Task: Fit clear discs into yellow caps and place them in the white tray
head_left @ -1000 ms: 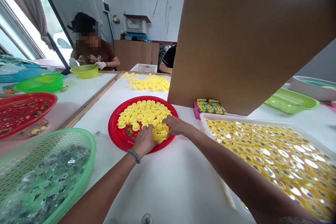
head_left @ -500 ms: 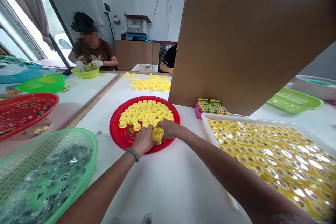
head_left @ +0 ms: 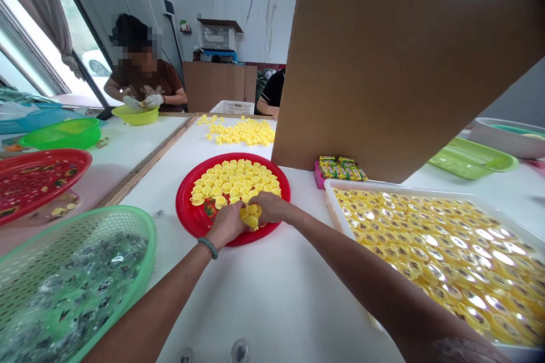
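A round red tray [head_left: 193,220] lies on the white table in front of me, covered with several small yellow plastic caps [head_left: 232,180]. My left hand [head_left: 225,224] and my right hand [head_left: 267,207] rest on the tray's near edge, cupped toward each other. Between them they hold a small heap of yellow caps [head_left: 250,215]. A bead bracelet sits on my left wrist.
A white bin [head_left: 334,208] of shiny gold-topped pieces is at right, a green perforated basket [head_left: 140,232] at left. A big cardboard sheet [head_left: 404,62] stands behind. A loose pile of yellow caps [head_left: 244,133] lies farther back. A gloved person [head_left: 142,82] works at a green bowl.
My hands have drawn together at the tray's near edge, gathering the yellow caps into a heap between them. The person at the back has put both gloved hands over the green bowl.
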A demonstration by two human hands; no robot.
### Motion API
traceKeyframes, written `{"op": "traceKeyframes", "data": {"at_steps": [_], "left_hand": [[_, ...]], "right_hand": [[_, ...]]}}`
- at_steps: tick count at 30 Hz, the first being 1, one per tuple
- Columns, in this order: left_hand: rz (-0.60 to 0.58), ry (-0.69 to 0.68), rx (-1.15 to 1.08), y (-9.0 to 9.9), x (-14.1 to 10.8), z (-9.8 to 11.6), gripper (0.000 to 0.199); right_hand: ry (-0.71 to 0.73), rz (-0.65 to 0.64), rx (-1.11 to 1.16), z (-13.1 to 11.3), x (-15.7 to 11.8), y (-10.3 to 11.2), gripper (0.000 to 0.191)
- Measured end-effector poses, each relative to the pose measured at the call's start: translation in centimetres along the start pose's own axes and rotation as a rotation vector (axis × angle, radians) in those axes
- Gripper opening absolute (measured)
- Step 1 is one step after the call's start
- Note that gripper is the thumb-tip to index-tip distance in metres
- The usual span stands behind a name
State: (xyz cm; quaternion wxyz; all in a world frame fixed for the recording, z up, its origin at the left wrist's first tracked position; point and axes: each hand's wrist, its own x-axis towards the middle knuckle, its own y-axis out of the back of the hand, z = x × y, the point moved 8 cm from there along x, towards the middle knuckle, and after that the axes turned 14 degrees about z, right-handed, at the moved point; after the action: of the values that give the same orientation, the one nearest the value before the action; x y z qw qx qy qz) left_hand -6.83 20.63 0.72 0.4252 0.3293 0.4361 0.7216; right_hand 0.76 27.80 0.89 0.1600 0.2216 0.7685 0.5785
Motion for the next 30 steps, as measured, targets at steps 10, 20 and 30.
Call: {"op": "traceKeyframes", "data": {"at_steps": [10,20,30], "left_hand": [[0.091,-0.093,-0.134,4.1,-4.3,5.8,0.046],[-0.074,-0.118,-0.176,-5.4,-10.6,5.4,0.039],[-0.063,-0.115,-0.238,-4.0,-11.6,2.9,0.063]], "right_hand": [[0.002,0.184,0.097,-1.5,-6.9,7.1,0.054],[-0.073,0.098,0.191,0.5,-13.7,-1.9,0.039],[-0.157,0.376,0.082,0.8,-15.9,-0.1,0.054]]}}
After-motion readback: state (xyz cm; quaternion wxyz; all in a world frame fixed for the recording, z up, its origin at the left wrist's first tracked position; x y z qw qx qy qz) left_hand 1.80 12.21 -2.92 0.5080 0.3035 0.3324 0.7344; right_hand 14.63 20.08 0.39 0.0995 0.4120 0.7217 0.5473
